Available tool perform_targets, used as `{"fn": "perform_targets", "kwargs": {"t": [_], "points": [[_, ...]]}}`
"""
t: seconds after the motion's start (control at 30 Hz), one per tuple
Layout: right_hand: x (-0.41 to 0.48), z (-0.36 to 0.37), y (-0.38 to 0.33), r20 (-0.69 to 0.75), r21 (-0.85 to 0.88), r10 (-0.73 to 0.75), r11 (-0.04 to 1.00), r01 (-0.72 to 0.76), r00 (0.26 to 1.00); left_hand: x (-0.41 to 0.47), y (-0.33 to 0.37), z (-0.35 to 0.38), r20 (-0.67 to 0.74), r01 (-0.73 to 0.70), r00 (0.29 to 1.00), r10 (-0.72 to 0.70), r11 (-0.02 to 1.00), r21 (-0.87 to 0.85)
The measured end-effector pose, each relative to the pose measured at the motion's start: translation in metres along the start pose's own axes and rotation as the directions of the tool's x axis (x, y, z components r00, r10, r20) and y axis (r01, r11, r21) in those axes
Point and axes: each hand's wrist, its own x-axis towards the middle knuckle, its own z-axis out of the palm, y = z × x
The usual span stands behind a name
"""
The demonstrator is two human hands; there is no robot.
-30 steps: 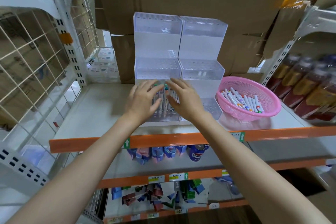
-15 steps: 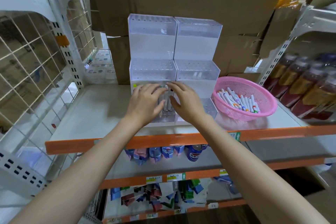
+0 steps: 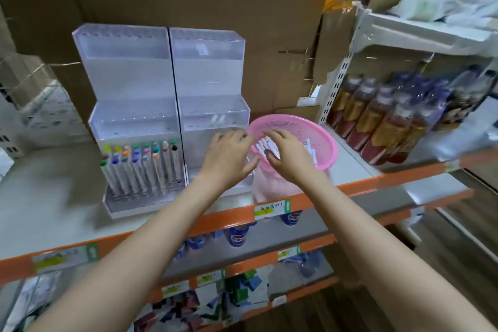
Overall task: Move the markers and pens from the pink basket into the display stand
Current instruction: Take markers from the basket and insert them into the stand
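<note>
The left hand (image 3: 229,159) is loose and empty, I cannot tell if the right hand (image 3: 287,158) grips markers (image 3: 262,147), and a hasty grab may tip the pink basket (image 3: 330,152).

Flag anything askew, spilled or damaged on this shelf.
Nothing spilled. The cardboard behind the pink basket has a bent, torn edge with crumpled yellow tape. Markers in the display stand sit in tidy rows.

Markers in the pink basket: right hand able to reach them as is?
Probably yes. The right hand hangs over the open pink basket, its fingers right at the markers, nothing between. The left hand is at the basket's left edge, not blocking.
</note>
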Motion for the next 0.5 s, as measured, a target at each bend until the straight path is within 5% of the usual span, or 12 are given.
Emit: {"fn": "perform_targets", "kwargs": {"t": [0.1,0.23,0.5], "points": [[0.005,-0.007,0.031,0.106,-0.075,0.112,0.992,-0.105,0.988,0.025,0.022,0.017,-0.015,-0.019,1.0,0.018,0.998,-0.057],[0.016,-0.009,0.067,0.168,-0.101,0.191,0.979,-0.175,0.967,0.054,0.04,0.038,0.174,0.04,0.984,-0.028,0.997,-0.07],[0.037,0.005,0.112,0.253,-0.1,0.181,0.982,-0.16,0.951,0.092,0.048,0.08,0.384,0.268,0.895,-0.228,0.962,-0.054]]}}
